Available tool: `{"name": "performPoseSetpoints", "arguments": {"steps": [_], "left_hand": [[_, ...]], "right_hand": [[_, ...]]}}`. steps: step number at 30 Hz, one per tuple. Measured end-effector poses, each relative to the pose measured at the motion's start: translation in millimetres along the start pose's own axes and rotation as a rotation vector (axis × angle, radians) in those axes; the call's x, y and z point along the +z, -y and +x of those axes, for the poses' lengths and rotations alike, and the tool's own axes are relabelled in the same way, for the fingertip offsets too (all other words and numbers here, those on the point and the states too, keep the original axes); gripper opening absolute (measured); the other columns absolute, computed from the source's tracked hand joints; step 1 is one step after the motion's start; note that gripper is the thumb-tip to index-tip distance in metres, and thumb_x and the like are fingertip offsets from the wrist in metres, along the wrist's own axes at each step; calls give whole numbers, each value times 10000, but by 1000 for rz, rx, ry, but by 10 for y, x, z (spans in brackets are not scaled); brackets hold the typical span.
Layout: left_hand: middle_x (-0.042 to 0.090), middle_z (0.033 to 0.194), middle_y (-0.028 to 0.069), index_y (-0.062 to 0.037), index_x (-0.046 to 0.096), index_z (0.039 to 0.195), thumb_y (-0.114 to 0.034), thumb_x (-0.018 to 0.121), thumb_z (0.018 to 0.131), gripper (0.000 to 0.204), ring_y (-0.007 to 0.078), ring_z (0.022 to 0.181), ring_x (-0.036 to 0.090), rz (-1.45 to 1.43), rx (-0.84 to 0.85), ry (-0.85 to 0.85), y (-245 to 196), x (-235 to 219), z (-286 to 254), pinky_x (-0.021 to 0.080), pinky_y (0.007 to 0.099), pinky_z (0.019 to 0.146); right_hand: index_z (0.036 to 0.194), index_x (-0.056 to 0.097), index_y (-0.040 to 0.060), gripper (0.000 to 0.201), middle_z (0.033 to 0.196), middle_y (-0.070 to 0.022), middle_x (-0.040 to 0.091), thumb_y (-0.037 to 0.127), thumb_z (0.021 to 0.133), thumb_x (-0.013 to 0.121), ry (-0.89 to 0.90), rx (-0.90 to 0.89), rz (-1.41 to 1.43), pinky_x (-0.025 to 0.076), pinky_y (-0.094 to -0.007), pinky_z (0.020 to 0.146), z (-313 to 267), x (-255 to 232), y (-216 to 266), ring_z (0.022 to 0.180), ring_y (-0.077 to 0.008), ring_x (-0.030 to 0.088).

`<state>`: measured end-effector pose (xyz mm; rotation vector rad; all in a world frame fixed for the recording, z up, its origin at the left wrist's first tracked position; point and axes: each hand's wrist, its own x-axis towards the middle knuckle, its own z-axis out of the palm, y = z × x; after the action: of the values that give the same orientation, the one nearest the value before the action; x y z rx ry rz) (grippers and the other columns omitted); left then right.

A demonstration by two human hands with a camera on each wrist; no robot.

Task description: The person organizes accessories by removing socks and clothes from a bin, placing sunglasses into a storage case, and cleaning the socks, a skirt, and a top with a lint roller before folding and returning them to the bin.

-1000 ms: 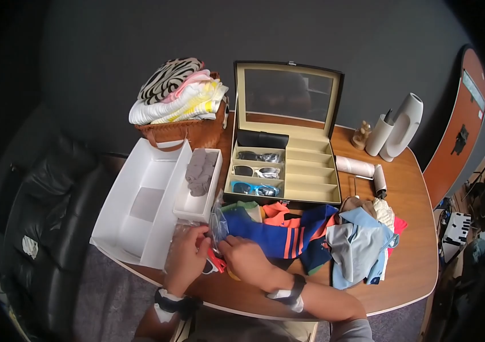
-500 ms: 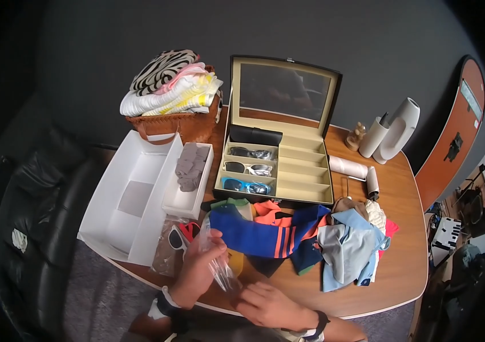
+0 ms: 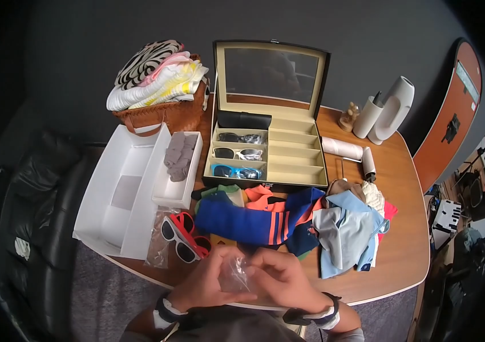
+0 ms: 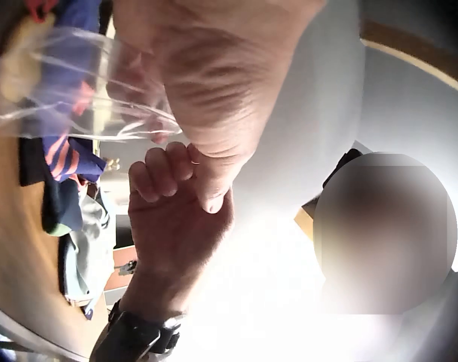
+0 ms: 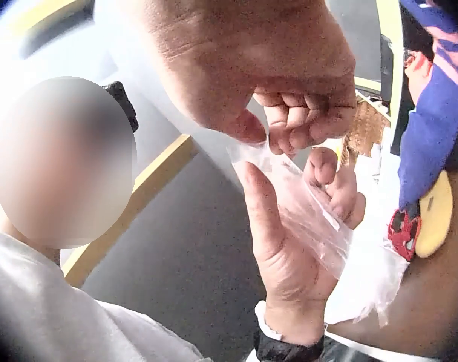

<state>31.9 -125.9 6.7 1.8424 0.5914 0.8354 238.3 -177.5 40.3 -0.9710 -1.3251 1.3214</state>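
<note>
Both hands meet low in the head view, over the table's front edge, with a clear plastic bag (image 3: 235, 275) between them. My left hand (image 3: 203, 284) holds the bag between thumb and fingers; the film lies along its palm in the right wrist view. My right hand (image 5: 289, 83) pinches the bag's edge with thumb and curled fingers. Just left of the hands lie red-and-white sunglasses (image 3: 186, 235) with dark lenses. Beside them is another clear plastic wrapper (image 3: 156, 246). A blue cloth with orange stripes (image 3: 237, 219) lies beyond the hands.
An open eyewear case (image 3: 295, 132) holds several sunglasses in its left slots. At left stand a large white box (image 3: 97, 199) and a small white box (image 3: 177, 196) with grey fabric. Behind them is a brown basket (image 3: 165, 114) of folded cloths. Crumpled light-blue cloth (image 3: 348, 233) lies at right.
Both hands have moved right and toward the body with the plastic bag, away from the sunglasses. The red-and-white sunglasses now lie uncovered on the table.
</note>
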Motion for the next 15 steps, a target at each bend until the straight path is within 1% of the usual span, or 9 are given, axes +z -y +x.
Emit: {"name": "performPoseSetpoints", "arguments": {"steps": [1, 2, 4, 7, 10, 11, 13, 15], "left_hand": [[614, 1175, 123, -30, 445, 1311, -307, 937, 782, 774, 204, 1019, 668, 65, 49, 3, -61, -23, 41, 542, 338, 852], [631, 1164, 134, -25, 446, 1312, -322, 933, 784, 777, 219, 996, 691, 128, 96, 5, -94, -35, 59, 552, 343, 834], [665, 1132, 133, -28, 453, 1308, -340, 919, 792, 763, 251, 952, 721, 163, 63, 7, -36, -22, 32, 569, 357, 797], [698, 1114, 116, -42, 471, 1306, -346, 902, 797, 733, 279, 908, 743, 230, 32, 14, -17, -11, 25, 587, 374, 757], [705, 1127, 106, -63, 487, 1308, -322, 886, 802, 695, 295, 901, 742, 344, -5, 70, -113, -13, 77, 594, 387, 743], [705, 1134, 105, -69, 491, 1310, -311, 881, 805, 682, 301, 902, 740, 392, -25, 92, -143, -8, 85, 595, 391, 741], [705, 1138, 112, -79, 503, 1318, -289, 868, 817, 654, 313, 913, 737, 363, 30, 78, -126, 34, 68, 598, 401, 738], [708, 1137, 118, -87, 516, 1325, -275, 858, 827, 633, 322, 922, 736, 365, 54, 65, -95, 43, 49, 599, 408, 736]], "right_hand": [[992, 652, -28, 62, 855, -46, 623, 34, 994, 650, 1, 14, 102, 451, -252, 609, 2, 14, -54, 746, -73, 591], [986, 650, -27, 55, 840, -47, 620, 28, 983, 653, 8, 7, 66, 454, -256, 599, -5, -2, -75, 726, -77, 592], [972, 645, -24, 43, 809, -47, 614, 15, 961, 660, 23, -7, -7, 460, -264, 579, -36, -60, -96, 687, -86, 593], [938, 636, -14, 62, 765, -68, 605, 10, 910, 686, -92, -122, -439, 474, -286, 551, -43, -71, 136, 621, -122, 597], [883, 621, 4, 112, 694, -94, 607, 39, 864, 726, -105, -60, -535, 493, -321, 537, -26, -65, 194, 573, -191, 630], [864, 613, 9, 119, 675, -97, 610, 48, 860, 726, -99, -10, -536, 495, -331, 533, -19, -51, 209, 563, -210, 639], [825, 597, 20, 140, 637, -104, 614, 67, 851, 726, -81, 87, -529, 499, -352, 523, 8, -1, 215, 543, -248, 656], [815, 588, 26, 171, 611, -106, 611, 103, 872, 730, -124, 56, -635, 498, -364, 514, -6, 10, 120, 539, -263, 665]]}}
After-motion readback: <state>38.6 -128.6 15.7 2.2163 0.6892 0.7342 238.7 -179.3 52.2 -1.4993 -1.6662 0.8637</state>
